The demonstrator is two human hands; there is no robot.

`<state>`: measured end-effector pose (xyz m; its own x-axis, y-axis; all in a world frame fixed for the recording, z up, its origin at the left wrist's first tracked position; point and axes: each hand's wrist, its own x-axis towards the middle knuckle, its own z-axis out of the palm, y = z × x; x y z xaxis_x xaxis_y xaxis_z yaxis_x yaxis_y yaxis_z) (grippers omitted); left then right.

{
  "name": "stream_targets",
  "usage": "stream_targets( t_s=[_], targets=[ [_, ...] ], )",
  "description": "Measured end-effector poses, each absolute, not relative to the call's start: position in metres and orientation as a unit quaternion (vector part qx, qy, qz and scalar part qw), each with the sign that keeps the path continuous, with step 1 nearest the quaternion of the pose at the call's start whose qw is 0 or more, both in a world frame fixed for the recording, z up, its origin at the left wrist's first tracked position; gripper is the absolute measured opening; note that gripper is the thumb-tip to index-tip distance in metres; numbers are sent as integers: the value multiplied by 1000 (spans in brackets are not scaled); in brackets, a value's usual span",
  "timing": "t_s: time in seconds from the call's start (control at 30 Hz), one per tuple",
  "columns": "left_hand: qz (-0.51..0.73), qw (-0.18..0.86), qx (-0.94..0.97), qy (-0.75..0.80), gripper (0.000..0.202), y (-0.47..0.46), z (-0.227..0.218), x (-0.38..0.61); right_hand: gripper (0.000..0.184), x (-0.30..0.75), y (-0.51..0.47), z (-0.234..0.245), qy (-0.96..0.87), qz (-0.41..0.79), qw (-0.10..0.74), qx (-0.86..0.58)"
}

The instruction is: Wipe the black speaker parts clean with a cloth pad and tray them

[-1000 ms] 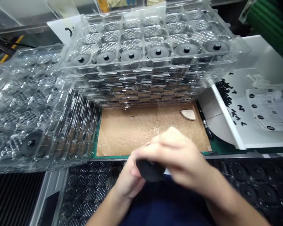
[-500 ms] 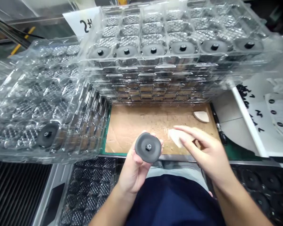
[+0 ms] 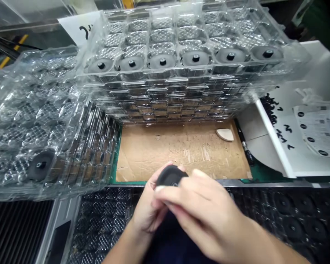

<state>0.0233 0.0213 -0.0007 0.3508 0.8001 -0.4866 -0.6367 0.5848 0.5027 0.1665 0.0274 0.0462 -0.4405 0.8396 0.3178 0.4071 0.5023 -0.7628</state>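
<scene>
the left hand (image 3: pixel 147 211) holds a black disc (image 3: pixel 167 176), partly covered by the right hand (image 3: pixel 209 212), near the cardboard sheet (image 3: pixel 154 154).

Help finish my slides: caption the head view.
Left hand holds black disc, right hand partly covering it; stacked trays beyond.

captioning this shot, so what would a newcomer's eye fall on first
Likely the clear tray stack at the back, with six dark discs along its near top edge. Next, the held disc in the left hand at front centre, partly covered by the right hand.
</scene>
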Motion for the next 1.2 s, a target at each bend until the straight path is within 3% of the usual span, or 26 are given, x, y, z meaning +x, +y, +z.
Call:
stream_targets(
  t_s=[0.07, 0.17, 0.3, 0.4, 0.5, 0.7, 0.8, 0.93, 1.03, 1.13, 1.2],
  targets=[
    [437, 825, 127, 335, 58, 22, -3, 24, 22, 181, 19, 49, -785, 345, 305, -414],
    [422, 843, 130, 308, 62, 22, -6, 29, 24, 196, 14, 53, -776, 265, 280, -500],
    [387, 855, 121, 323, 60, 19, -2, 39, 26, 199, 31, 52, -812, 176, 358, -427],
    [380, 875, 114, 276, 56, 22, 3, 42, 24, 209, 42, 39, -760, 273, 422, -412],
    [374, 894, 104, 224, 56, 26, 3, 40, 20, 226, 35, 14, -614, 346, 440, -557],
    [353, 907, 79, 217, 55, 28, -6, 42, 30, 232, -18, -52, -450, 541, 346, -621],
    [347, 906, 83, 227, 51, 28, -6, 46, 35, 228, -33, -66, -429, 557, 326, -632],
    [339, 902, 87, 251, 49, 29, 0, 51, 29, 235, -28, -45, -435, 499, 357, -659],
    [348, 887, 99, 286, 50, 28, 2, 57, 22, 238, -18, -5, -460, 369, 437, -679],
    [360, 867, 124, 321, 56, 23, -1, 58, 28, 224, -8, 32, -570, 248, 474, -623],
    [361, 854, 140, 347, 60, 21, -5, 56, 28, 209, 0, 44, -669, 215, 448, -553]
  ],
)
